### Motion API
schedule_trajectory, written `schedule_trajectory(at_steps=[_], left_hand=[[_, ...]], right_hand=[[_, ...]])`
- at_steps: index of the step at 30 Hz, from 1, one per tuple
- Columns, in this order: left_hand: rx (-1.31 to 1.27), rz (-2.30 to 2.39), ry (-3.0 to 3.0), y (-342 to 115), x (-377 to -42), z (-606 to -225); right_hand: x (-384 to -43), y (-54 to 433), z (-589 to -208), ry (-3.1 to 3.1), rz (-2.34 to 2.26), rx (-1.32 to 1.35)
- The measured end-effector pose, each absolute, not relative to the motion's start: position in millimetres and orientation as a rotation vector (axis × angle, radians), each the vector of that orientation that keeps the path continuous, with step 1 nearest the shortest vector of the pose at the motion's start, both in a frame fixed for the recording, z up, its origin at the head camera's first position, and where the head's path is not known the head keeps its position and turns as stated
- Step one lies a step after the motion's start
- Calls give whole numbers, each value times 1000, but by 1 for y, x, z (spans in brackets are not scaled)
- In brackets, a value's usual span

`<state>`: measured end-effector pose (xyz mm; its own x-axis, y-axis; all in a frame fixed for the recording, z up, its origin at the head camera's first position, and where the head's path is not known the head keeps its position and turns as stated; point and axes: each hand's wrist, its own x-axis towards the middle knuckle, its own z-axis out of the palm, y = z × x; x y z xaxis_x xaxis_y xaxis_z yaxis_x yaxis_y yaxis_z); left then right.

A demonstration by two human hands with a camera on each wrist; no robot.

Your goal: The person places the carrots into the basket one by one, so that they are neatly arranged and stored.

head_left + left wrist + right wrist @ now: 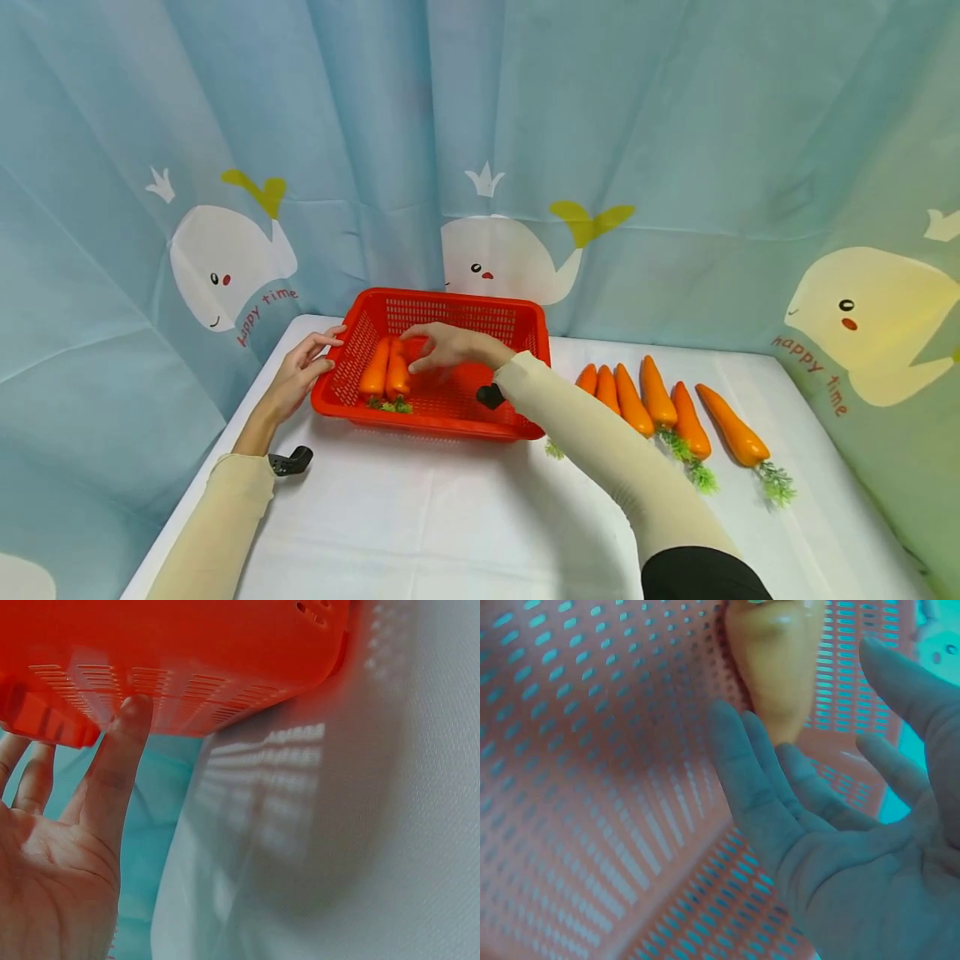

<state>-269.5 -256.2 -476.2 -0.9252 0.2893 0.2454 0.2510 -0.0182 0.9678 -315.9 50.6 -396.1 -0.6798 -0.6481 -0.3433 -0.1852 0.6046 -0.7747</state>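
In the head view a red plastic basket [442, 423] holds two orange carrots [377, 369] side by side at its left end, green tops toward the front. My right hand [446, 343] is inside the basket just right of them, fingers spread and nothing held. The right wrist view has a carrot [774, 667] just beyond the fingertips. At the basket's left end my left hand [296, 371] touches the rim with lightly bent fingers. In the left wrist view its thumb [124, 757] lies straight against the outer wall.
Several carrots [655, 396] with leafy tops lie in a row on the white table [420, 517] to the right, some partly behind the right sleeve [600, 442]. A blue curtain [390, 167] with whale prints hangs close behind the basket.
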Motion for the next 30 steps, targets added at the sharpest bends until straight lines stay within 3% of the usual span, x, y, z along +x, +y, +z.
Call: schedule_trajectory(at_steps=[16,30], left_hand=[[613,2118,2201,-260,-265,-475],[624,2139,2150,-256,-266,-477]], right_hand=[[-287,136,-349,2644,-870,-1167],[-264,243,-333,2870,-1063,-1087]])
